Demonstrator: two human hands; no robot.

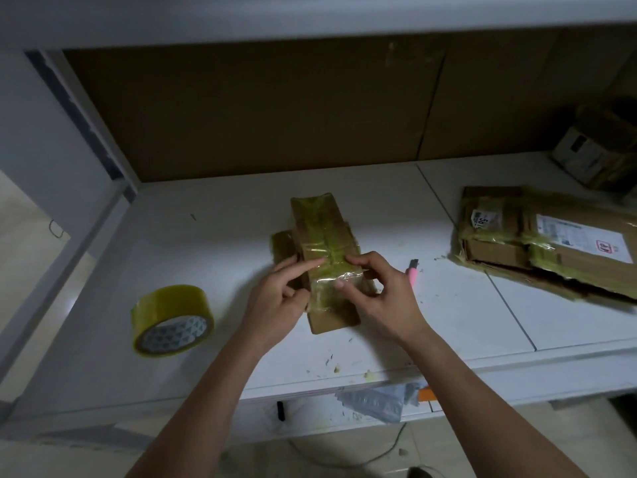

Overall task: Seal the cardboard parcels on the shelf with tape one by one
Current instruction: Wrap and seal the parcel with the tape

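- Both forearms come up from the bottom edge and meet over a small cardboard parcel [325,257] lying mid-shelf, long axis running away from the camera.
- Left hand [279,298]: index finger stretched out, tip pressed on the strip of tape [339,276] across the parcel's top; other fingers curled loosely against the parcel's left side. Not a full grip.
- Right hand [382,294]: thumb and index finger pinching the tape strip at the parcel's right edge, remaining fingers bent beneath.
- Parcel is already wrapped in several yellowish tape bands; near end shows bare cardboard.
- Tape roll [172,320] sits flat on the shelf [224,236] to the left, well apart from the parcel, near the front edge.
- Pink box cutter [412,270] lies just beside the right hand, partly hidden by it.
- Flat taped parcel with labels [551,243] is on the right, well apart; its right end is cut off by the frame.
- Another box [593,150] in the far right corner, dim, details unreadable.
- Open shelf surface between roll and parcel, and behind the parcel up to the brown back panel [258,108].
- Shelf front lip has scraps and marks; crumpled plastic [379,401] under it, hard to make out.
- Lighting is low; label text unreadable.
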